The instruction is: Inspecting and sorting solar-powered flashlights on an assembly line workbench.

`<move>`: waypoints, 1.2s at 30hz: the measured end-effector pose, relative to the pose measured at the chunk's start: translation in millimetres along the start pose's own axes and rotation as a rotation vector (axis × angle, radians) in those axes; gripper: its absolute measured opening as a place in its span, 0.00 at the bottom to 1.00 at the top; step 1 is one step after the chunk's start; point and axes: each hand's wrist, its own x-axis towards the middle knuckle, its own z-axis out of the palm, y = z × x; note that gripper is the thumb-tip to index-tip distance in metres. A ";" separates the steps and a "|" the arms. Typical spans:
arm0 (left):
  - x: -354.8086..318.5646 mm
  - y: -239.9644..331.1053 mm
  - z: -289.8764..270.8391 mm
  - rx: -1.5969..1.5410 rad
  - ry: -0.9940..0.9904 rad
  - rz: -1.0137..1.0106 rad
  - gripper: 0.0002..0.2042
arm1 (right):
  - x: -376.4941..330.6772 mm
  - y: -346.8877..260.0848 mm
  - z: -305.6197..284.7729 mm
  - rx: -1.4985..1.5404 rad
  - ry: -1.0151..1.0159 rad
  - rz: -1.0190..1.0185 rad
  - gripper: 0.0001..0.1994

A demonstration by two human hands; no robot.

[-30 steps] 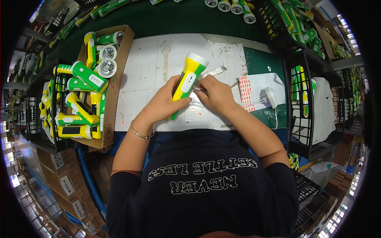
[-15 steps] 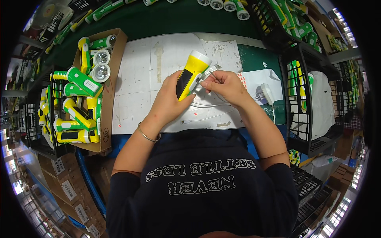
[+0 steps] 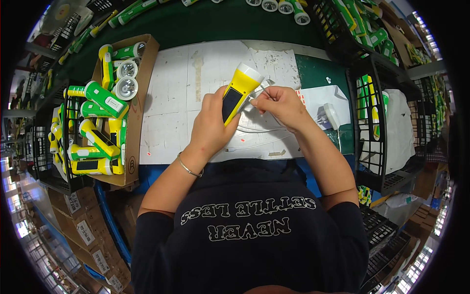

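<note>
My left hand (image 3: 210, 120) is wrapped around a yellow flashlight (image 3: 248, 78) with a white head and a dark solar panel on its body. Its head points away from me, up and slightly right. At the flashlight's right side, my right hand (image 3: 283, 105) pinches a small white cable plug (image 3: 251, 99) between thumb and fingers. Whether the plug touches the body I cannot tell. A pale, shiny strip (image 3: 266, 84) shows between flashlight and right hand. Beneath the hands, a white cable (image 3: 257, 130) lies in loops, with a loose plug end (image 3: 230, 149) near the table's front.
On the left stands a cardboard box (image 3: 147, 63) full of green and yellow flashlights (image 3: 105, 100). A white charger (image 3: 331, 116) lies to the right on white paper. Black crates (image 3: 374, 161) flank the table on both sides. More flashlights (image 3: 285, 6) line the far edge.
The flashlight and my left hand have shifted slightly right. My right hand has drawn a little closer to the flashlight's side, and the white plug tip now shows.
</note>
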 end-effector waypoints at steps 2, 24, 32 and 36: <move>-4.2 -3.4 6.9 0.003 0.009 0.003 0.31 | 2.4 5.0 0.9 0.070 -0.004 0.016 0.10; 16.7 19.8 -8.4 -0.605 0.062 0.105 0.24 | -25.5 -9.1 17.6 -0.637 0.216 -0.559 0.30; 14.9 23.3 -10.1 -0.816 -0.113 0.062 0.29 | -34.0 -13.3 15.0 -0.644 0.244 -0.601 0.28; 20.5 28.6 -9.6 -1.126 -0.294 -0.157 0.32 | -52.2 -33.0 1.8 -0.649 0.195 -0.437 0.23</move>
